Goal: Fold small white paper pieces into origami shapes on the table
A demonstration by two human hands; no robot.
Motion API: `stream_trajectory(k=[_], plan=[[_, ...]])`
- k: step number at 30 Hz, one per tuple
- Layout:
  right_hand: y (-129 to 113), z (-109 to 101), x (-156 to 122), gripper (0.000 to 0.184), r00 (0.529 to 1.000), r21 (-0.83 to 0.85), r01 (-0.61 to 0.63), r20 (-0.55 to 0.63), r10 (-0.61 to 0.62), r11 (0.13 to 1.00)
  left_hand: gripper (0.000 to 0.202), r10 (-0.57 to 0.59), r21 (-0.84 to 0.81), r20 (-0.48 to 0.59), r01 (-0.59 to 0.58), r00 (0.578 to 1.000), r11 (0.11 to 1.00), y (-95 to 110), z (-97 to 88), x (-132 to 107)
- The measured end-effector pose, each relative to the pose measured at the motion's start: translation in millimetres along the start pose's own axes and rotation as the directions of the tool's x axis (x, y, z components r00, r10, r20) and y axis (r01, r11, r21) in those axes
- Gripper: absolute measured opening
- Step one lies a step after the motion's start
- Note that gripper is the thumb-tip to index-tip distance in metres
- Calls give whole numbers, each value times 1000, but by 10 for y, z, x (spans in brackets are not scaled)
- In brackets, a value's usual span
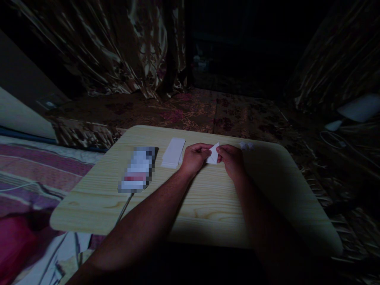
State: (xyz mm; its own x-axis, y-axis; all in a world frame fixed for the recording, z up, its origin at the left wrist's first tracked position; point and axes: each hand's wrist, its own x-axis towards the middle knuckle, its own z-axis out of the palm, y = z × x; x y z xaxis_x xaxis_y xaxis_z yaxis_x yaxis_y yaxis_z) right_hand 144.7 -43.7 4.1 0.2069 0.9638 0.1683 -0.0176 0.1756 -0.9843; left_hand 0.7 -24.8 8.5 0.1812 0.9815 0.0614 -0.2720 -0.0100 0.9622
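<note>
A small folded piece of white paper [213, 155] is held between my two hands above the far half of the wooden table [208, 206]. My left hand [193, 158] pinches its left side between thumb and fingers. On the other side, my right hand [230, 157] grips the upper right edge, thumb on top. The paper has a pointed top and a visible crease. Left of my left hand lies a stack of white paper strips [173, 152]. Beyond my right hand sit small white folded paper pieces [247, 146], their exact shape too dim to make out.
A phone-like device [138, 169], blurred out, lies on the table's left with a cable [124, 209] running toward the near edge. A striped bedspread [44, 170] is at left. Patterned curtains [142, 47] hang behind, and a white lamp [359, 109] stands at right.
</note>
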Motion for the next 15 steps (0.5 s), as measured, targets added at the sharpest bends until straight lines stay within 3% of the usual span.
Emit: stream_trajectory(k=[8,15], plan=[[-66,10,-23,27,999,-104,19,-31,-22,994,26,-3,14,-14,4,1000,1000,16,16,-10],[21,18,9,27,1000,68,-28,-7,29,997,24,25,-8,17,-25,1000,1000,-11,7,-3]])
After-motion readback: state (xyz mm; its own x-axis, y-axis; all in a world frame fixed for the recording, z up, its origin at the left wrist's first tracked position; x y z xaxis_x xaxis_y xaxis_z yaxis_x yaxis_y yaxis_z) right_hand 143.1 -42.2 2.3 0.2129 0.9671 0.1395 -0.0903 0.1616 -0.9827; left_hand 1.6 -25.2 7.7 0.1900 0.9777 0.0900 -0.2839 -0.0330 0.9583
